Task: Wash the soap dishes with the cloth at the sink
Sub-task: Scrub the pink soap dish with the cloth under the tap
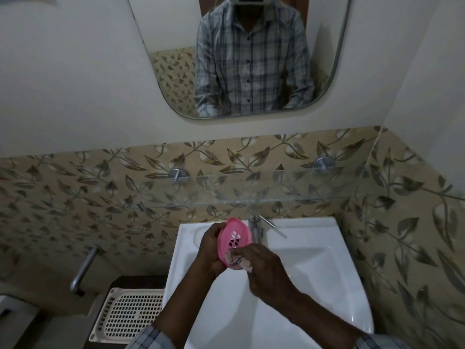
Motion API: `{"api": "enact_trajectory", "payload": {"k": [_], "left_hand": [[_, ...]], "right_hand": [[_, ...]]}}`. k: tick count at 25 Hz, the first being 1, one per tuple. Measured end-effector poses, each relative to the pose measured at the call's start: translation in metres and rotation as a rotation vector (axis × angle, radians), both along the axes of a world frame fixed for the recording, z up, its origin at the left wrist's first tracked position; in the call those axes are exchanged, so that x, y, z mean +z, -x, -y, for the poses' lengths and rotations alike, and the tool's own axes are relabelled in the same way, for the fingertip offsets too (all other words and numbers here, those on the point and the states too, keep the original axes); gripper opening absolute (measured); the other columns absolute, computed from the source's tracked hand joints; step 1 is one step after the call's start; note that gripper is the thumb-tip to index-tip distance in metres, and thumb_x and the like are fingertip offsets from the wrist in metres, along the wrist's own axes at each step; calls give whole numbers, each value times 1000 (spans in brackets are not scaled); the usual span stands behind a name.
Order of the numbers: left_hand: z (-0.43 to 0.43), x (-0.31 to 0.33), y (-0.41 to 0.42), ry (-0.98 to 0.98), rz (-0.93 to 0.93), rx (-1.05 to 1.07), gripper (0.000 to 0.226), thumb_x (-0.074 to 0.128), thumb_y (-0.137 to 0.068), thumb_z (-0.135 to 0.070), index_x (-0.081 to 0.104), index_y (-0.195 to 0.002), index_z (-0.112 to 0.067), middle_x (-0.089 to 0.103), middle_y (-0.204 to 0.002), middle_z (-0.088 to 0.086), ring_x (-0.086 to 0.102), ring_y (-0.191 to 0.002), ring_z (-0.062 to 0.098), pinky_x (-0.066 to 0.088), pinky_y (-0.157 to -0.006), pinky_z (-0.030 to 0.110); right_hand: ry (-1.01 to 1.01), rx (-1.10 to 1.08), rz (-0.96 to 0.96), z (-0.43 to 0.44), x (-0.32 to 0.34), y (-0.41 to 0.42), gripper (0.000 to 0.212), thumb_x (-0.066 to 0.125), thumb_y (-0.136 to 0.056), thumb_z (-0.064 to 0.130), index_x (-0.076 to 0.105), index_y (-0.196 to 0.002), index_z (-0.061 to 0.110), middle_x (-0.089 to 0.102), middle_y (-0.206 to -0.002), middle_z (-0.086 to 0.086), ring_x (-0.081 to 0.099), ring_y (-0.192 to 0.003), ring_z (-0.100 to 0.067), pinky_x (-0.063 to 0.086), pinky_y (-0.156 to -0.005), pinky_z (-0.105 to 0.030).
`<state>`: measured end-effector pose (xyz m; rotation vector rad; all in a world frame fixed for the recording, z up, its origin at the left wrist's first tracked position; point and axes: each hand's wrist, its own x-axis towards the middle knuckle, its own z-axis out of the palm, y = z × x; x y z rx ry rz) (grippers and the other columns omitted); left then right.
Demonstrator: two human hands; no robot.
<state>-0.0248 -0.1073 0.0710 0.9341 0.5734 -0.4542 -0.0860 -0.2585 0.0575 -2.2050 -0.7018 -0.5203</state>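
My left hand (210, 250) holds a pink slotted soap dish (235, 238) tilted on edge over the white sink (314, 273). My right hand (264, 268) is closed on a small patterned cloth (237, 261) and presses it against the dish's lower edge. Most of the cloth is hidden under my fingers. Both hands are above the left part of the basin, just in front of the tap (255, 222).
A cream perforated tray (128, 316) lies on a dark stand left of the sink. A glass shelf (251, 187) on two metal brackets juts out above the tap. A metal pipe (83, 270) sticks from the tiled wall at left. A mirror (251, 59) hangs above.
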Motion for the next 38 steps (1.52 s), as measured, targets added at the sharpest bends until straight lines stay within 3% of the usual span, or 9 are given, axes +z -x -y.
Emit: {"api": "enact_trajectory", "payload": {"k": [4,11,13,17,20,25,32,35,38], "left_hand": [[23,-19,12,-155,152,126,44,49,-97,-39,66,-111,-1,77,-82,17,72,-79,28,57,-68,33],[-5,9,13,-44,-68,-177,36,62,-78,-34,66,-95,-2,69,-71,18,59,-76,31,50,-68,35],[-3,10,13,-68,-44,-162,36,57,-85,-35,66,-98,-2,72,-74,18,61,-78,32,51,-70,35],[12,-12,25,-344,261,88,36,46,-99,-41,68,-121,-22,76,-106,10,72,-96,28,57,-74,33],[17,-25,35,-339,479,157,36,42,-100,-40,60,-132,-39,69,-129,-1,67,-116,17,56,-88,29],[15,-33,34,-656,786,102,53,41,-89,-52,44,-143,-49,47,-147,-17,43,-139,10,35,-116,50],[10,-41,40,-1002,946,-100,63,33,-92,-69,19,-152,-54,31,-153,-19,40,-135,23,42,-105,57],[2,-30,41,-734,765,32,64,48,-89,-62,24,-148,-55,46,-149,-15,55,-125,16,52,-98,44],[-22,-13,19,-270,44,-42,69,40,-92,-69,53,-132,-14,57,-135,31,69,-99,40,56,-83,50]], "right_hand": [[-476,-337,-633,-29,21,-7,25,63,-83,8,76,-100,20,78,-91,2,74,-82,-14,62,-73,-27],[237,248,240,35,-9,-18,33,74,-70,-13,75,-98,5,75,-96,-11,69,-87,-27,54,-88,-32],[144,150,140,32,-11,-17,38,73,-68,-12,76,-101,7,76,-97,-9,70,-89,-24,56,-85,-29],[-491,-106,-668,-21,8,13,37,67,-81,4,72,-89,40,78,-86,12,74,-80,-3,59,-71,-20],[-847,-164,-936,-23,30,-2,26,63,-84,1,77,-87,23,80,-83,-3,78,-76,-20,64,-71,-37],[-935,-72,-924,-18,51,-1,20,84,-73,23,76,-81,6,77,-79,-19,75,-73,-36,62,-69,-45],[-768,-195,-789,-17,46,-12,27,87,-65,31,71,-77,12,74,-71,-9,68,-63,-25,60,-66,-47],[-595,-223,-624,-5,42,-13,20,83,-72,33,73,-86,23,75,-76,3,69,-66,-16,60,-62,-39],[-142,-102,-150,6,27,-14,25,82,-75,36,73,-92,20,68,-84,6,61,-75,-11,51,-64,-28]]}}
